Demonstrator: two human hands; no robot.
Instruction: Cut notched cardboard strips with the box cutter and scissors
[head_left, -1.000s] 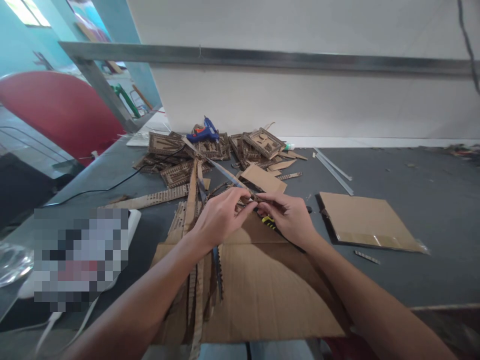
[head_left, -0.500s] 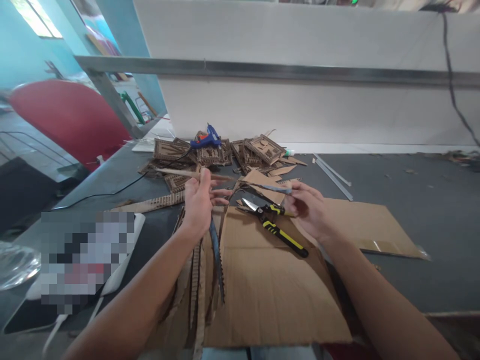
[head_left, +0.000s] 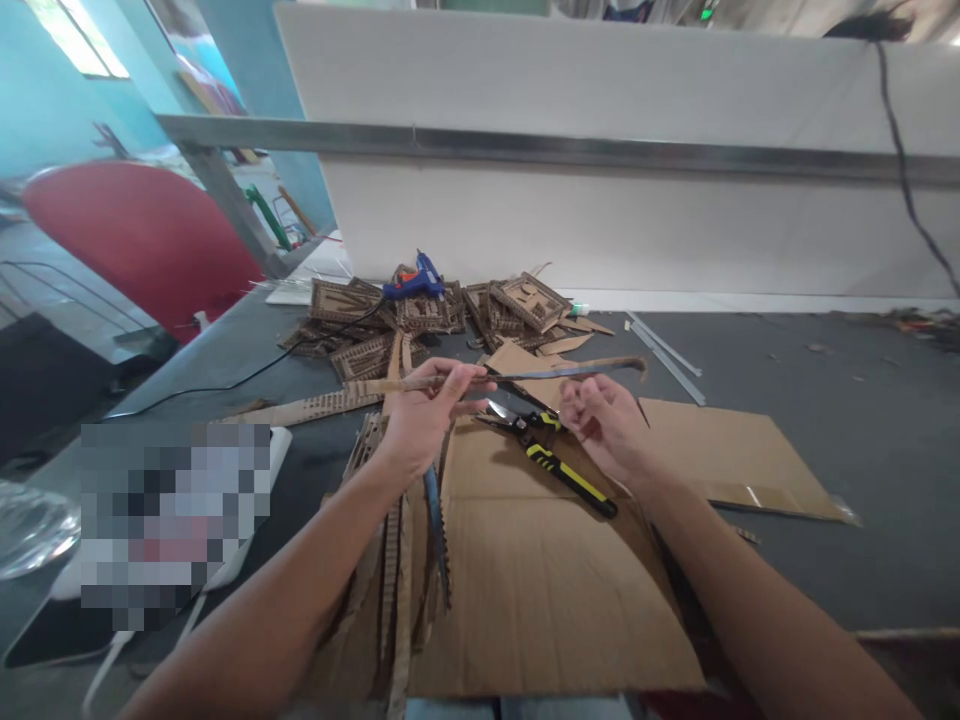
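A long thin cardboard strip (head_left: pixel 555 373) runs sideways above the cutters, its right end curling down. My left hand (head_left: pixel 431 405) pinches it near its middle. Just below the strip's right part is my right hand (head_left: pixel 604 420), its fingers curled together; whether they hold anything is too small to tell. Black-and-yellow cutters (head_left: pixel 566 475) lie with blades apart on a large cardboard sheet (head_left: pixel 547 590). Several cut strips (head_left: pixel 390 570) lie along the sheet's left side, with a bluish strip (head_left: pixel 435 530) beside them.
A blue glue gun (head_left: pixel 416 278) rests on a pile of small cardboard frames (head_left: pixel 352 355) at the back. Another cardboard piece (head_left: pixel 727 450) and two pale sticks (head_left: pixel 667 355) lie to the right. A white device (head_left: pixel 274 450) with cables is at the left.
The strip has shifted right, and its right end now extends past my right hand. My right hand has come off that end. My left fingers have turned and closed on the strip.
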